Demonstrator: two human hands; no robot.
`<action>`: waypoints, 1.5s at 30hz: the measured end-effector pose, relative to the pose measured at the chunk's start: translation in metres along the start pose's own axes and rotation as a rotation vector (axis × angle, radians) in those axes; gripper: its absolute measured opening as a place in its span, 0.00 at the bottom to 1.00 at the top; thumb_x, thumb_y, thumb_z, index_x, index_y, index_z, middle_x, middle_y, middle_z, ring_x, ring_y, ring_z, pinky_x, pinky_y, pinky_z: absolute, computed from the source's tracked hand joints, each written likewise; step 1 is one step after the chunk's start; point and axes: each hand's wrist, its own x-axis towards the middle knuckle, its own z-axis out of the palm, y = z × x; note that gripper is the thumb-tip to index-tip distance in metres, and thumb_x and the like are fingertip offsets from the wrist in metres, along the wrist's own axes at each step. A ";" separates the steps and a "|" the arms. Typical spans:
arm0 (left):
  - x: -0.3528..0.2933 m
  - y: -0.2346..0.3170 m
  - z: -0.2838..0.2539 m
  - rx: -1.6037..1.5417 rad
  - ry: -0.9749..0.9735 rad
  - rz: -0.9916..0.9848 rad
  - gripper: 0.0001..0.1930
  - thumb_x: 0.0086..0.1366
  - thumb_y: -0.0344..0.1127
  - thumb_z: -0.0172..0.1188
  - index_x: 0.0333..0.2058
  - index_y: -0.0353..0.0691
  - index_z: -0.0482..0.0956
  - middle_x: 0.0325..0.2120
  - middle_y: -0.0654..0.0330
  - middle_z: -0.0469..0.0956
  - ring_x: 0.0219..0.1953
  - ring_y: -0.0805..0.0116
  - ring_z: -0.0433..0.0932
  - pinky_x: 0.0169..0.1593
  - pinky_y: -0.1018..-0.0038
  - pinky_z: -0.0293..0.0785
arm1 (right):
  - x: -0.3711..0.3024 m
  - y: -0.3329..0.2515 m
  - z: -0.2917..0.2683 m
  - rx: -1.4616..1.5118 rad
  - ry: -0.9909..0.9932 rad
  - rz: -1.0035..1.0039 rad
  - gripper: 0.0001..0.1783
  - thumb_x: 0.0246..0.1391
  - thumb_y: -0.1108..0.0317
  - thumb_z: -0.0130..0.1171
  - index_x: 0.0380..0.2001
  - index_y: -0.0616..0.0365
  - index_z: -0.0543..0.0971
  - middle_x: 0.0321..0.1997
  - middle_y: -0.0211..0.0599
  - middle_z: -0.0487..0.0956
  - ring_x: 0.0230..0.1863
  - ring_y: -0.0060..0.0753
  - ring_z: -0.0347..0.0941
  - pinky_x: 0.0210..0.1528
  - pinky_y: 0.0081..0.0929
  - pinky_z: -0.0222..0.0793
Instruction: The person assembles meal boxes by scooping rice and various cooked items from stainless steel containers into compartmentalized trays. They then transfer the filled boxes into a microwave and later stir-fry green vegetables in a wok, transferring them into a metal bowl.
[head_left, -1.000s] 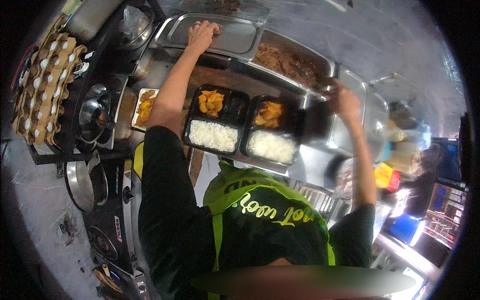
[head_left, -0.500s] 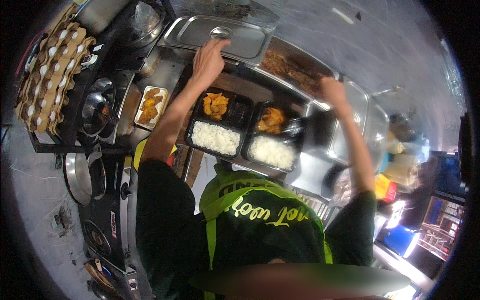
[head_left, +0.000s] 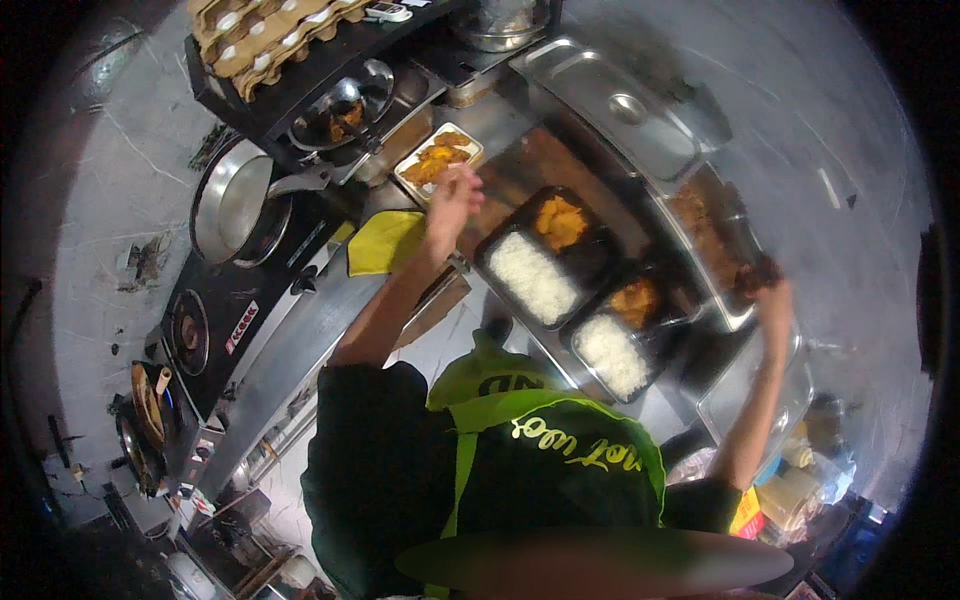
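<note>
Half curled, the left hand (head_left: 455,210) is at the near edge of a white tray (head_left: 467,138) of fried food, left; I can't tell whether it pinches. Far right, the right hand (head_left: 773,295), blurred, grip unclear, is beside a metal pan (head_left: 692,262).

Motion blur smeared the fingers of the right hand (head_left: 772,288), so whatever they gripped could not be told, and the brown food (head_left: 700,225) just beyond them to the left was too soft to identify. The left hand (head_left: 456,205), also smudged, covered the nearest corner of the white tray (head_left: 470,142), contact unclear, while far beyond that hand to the left the egg trays (head_left: 262,45) ran off the upper edge.
</note>
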 end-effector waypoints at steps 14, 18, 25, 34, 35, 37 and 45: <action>0.094 0.036 -0.154 -1.287 -0.043 -0.103 0.30 0.51 0.33 0.51 0.51 0.20 0.57 0.50 0.38 0.65 0.54 0.48 0.67 0.51 0.56 0.71 | -0.143 0.006 0.070 0.448 -0.036 0.123 0.25 0.43 0.72 0.65 0.47 0.62 0.70 0.47 0.43 0.75 0.47 0.32 0.72 0.46 0.27 0.67; 0.130 0.049 -0.163 -1.196 -0.348 -0.290 0.26 0.65 0.41 0.47 0.49 0.18 0.58 0.36 0.47 0.69 0.36 0.59 0.69 0.30 0.73 0.71 | -0.187 -0.011 0.098 0.288 0.059 0.113 0.25 0.40 0.71 0.66 0.44 0.61 0.71 0.42 0.45 0.76 0.43 0.40 0.74 0.42 0.31 0.69; 0.082 0.067 -0.105 -1.046 -0.290 -0.255 0.13 0.68 0.36 0.43 0.40 0.30 0.66 0.22 0.62 0.62 0.21 0.73 0.59 0.20 0.81 0.59 | -0.215 0.012 0.131 -0.019 0.106 -0.063 0.30 0.36 0.65 0.66 0.47 0.56 0.71 0.40 0.40 0.70 0.45 0.44 0.65 0.47 0.37 0.62; -0.156 0.050 0.047 -0.725 -0.771 -0.374 0.15 0.65 0.44 0.48 0.48 0.46 0.64 0.34 0.58 0.69 0.36 0.60 0.73 0.37 0.66 0.72 | -0.180 -0.097 0.091 0.422 -0.060 -0.170 0.35 0.49 0.56 0.60 0.58 0.59 0.62 0.46 0.44 0.73 0.45 0.40 0.70 0.50 0.32 0.63; -0.174 0.050 0.060 -0.726 -0.939 -0.385 0.16 0.66 0.45 0.46 0.49 0.46 0.63 0.34 0.57 0.69 0.36 0.59 0.73 0.38 0.64 0.72 | -0.175 -0.118 0.087 0.685 -0.221 -0.123 0.35 0.53 0.54 0.57 0.59 0.59 0.61 0.46 0.44 0.74 0.44 0.38 0.71 0.50 0.30 0.64; -0.202 0.042 0.079 -0.728 -1.148 -0.453 0.16 0.67 0.43 0.44 0.49 0.44 0.60 0.35 0.56 0.68 0.34 0.57 0.73 0.39 0.63 0.71 | -0.164 -0.146 0.086 1.154 -0.455 -0.124 0.35 0.58 0.50 0.49 0.60 0.62 0.58 0.44 0.42 0.75 0.39 0.28 0.72 0.49 0.25 0.65; -0.236 0.060 0.131 -0.777 -1.445 -0.605 0.14 0.69 0.42 0.42 0.46 0.40 0.60 0.32 0.58 0.64 0.36 0.61 0.72 0.39 0.66 0.73 | -0.167 -0.150 0.029 1.463 -0.518 0.047 0.38 0.58 0.48 0.46 0.59 0.69 0.56 0.42 0.42 0.75 0.31 0.23 0.72 0.29 0.13 0.69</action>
